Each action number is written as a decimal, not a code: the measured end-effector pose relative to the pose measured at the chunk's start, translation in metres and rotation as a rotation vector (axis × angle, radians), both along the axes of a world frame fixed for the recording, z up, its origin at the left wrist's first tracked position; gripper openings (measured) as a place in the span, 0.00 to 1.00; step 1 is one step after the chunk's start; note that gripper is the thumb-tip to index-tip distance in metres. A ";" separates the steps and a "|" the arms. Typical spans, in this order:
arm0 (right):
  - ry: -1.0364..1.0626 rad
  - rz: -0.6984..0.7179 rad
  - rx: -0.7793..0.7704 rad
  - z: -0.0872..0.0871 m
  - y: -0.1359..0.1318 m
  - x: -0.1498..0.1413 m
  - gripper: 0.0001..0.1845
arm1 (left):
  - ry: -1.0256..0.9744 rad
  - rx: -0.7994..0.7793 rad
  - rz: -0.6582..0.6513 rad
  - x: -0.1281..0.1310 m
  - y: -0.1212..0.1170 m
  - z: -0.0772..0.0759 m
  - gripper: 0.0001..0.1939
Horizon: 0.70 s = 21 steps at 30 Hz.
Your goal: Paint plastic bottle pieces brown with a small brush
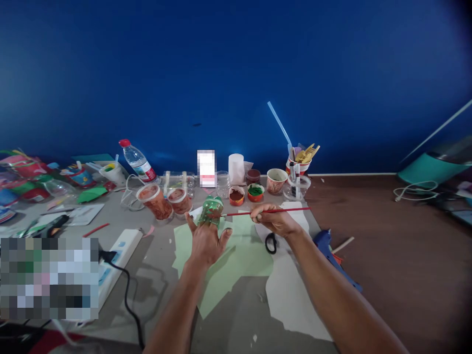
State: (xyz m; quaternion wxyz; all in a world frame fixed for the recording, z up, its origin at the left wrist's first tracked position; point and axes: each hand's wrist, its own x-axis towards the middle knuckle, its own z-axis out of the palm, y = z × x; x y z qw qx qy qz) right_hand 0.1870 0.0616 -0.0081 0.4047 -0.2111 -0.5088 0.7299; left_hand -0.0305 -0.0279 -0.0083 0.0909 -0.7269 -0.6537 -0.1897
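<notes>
My left hand (208,243) holds a cut clear plastic bottle piece (213,209) painted green, with reddish-brown patches. Its middle fingers seem to be inside the piece, while thumb and little finger stick out. A thin red paintbrush (282,211) is pinched in my right hand (275,220), and its tip meets the painted side. Behind the hands stand a small cup of brown paint (236,195) and a cup of green paint (255,192). Light green paper (247,250) lies under the work. Black-handled scissors (271,243) rest below my right hand, partly covered by white paper (291,290).
Two brown-smeared cups (157,202) stand left of my hands, near a water bottle (138,160). A phone (207,168) leans at the back. Right of it are a paper cup (276,181) and a utensil cup (300,166). A power strip (120,265) and blue glue gun (332,253) flank my arms.
</notes>
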 end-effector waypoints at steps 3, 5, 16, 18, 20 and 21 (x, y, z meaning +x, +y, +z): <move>0.010 -0.021 -0.010 0.000 0.000 0.002 0.12 | -0.002 0.001 0.005 0.001 0.000 0.001 0.24; 0.018 -0.015 -0.002 0.001 -0.001 0.000 0.12 | 0.003 0.005 -0.002 0.001 -0.001 0.002 0.24; 0.048 -0.047 0.017 0.000 0.002 0.008 0.11 | 0.062 0.007 0.014 0.000 0.000 0.003 0.24; 0.034 -0.031 0.012 0.001 0.002 0.004 0.12 | 0.065 -0.018 0.009 0.001 -0.001 0.005 0.23; 0.017 -0.051 0.002 0.002 0.002 0.001 0.13 | 0.055 -0.035 0.009 0.003 -0.001 0.006 0.23; 0.017 -0.076 -0.004 0.003 0.002 0.000 0.13 | 0.043 -0.036 0.007 0.003 -0.001 0.006 0.23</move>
